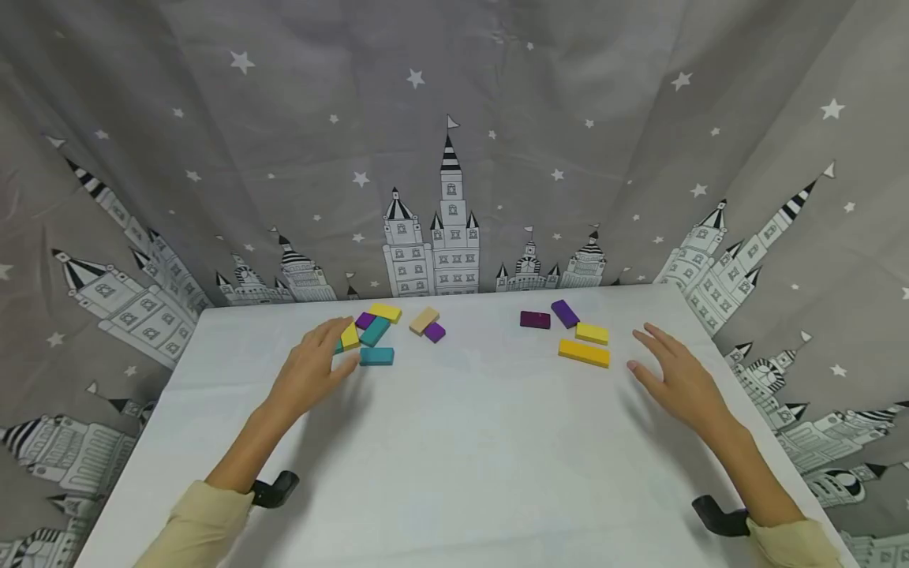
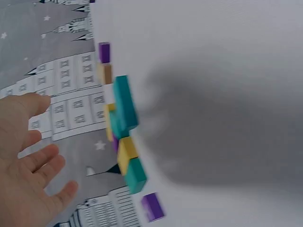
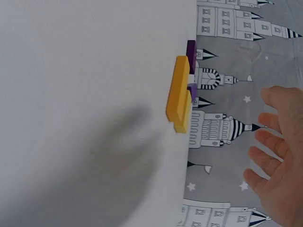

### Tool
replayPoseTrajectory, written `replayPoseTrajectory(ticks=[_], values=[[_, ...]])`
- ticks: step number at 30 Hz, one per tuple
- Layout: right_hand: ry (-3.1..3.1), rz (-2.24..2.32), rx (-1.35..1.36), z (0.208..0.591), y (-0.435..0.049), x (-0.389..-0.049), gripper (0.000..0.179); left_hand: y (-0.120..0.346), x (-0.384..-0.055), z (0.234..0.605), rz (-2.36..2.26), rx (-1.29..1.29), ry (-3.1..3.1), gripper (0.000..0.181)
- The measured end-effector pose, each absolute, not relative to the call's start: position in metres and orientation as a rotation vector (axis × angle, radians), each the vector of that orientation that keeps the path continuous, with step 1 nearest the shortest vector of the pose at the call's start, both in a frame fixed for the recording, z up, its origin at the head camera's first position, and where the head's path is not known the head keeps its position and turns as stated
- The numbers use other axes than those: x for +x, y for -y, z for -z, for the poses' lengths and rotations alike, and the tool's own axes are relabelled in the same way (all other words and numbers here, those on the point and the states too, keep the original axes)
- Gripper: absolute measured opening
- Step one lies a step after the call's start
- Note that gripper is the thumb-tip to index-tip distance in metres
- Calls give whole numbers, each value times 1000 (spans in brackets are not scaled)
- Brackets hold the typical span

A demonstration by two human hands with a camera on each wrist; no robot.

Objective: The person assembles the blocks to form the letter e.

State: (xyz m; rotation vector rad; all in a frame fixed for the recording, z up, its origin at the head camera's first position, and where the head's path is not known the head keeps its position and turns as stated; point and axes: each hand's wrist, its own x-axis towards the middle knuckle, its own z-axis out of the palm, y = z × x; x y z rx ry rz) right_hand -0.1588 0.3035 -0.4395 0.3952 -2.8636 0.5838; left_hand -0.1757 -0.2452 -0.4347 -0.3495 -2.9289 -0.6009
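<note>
My left hand (image 1: 312, 367) hovers over the left end of a cluster of coloured blocks, its fingers relaxed and holding nothing. Nearest to it are a teal block (image 1: 376, 356), a yellow block (image 1: 350, 337) and a second teal block (image 1: 374, 331); part of the cluster is hidden behind the fingers. To the right of a group of blocks, my right hand (image 1: 678, 383) is held above the table, fingers spread loosely with nothing in them. That group has an orange-yellow block (image 1: 584, 353), a yellow block (image 1: 592, 333), a purple block (image 1: 564, 313) and a dark maroon block (image 1: 535, 319).
A tan block (image 1: 424, 320) and a small purple block (image 1: 435, 332) lie right of the left cluster. The white table (image 1: 469, 457) ends at the back against a grey curtain (image 1: 298, 142) printed with castles and stars. A purple block (image 2: 153, 207) shows low in the left wrist view.
</note>
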Motion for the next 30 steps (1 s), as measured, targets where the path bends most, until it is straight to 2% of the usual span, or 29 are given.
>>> replayPoseTrajectory(ticks=[4, 9, 19, 30], values=[[2815, -738, 390, 452, -300, -161, 42, 243, -179, 450, 751, -314, 2970, 60], [2770, -879, 342, 467, -297, -166, 36, 239, -186, 465, 929, -331, 2971, 54], [2791, -1160, 229, 490, -291, -181, 36, 238, -202, 492, 1075, -263, 2967, 50], [2820, -1201, 197, 511, -288, -201, 37, 241, -214, 505, 1117, -243, 2970, 50]])
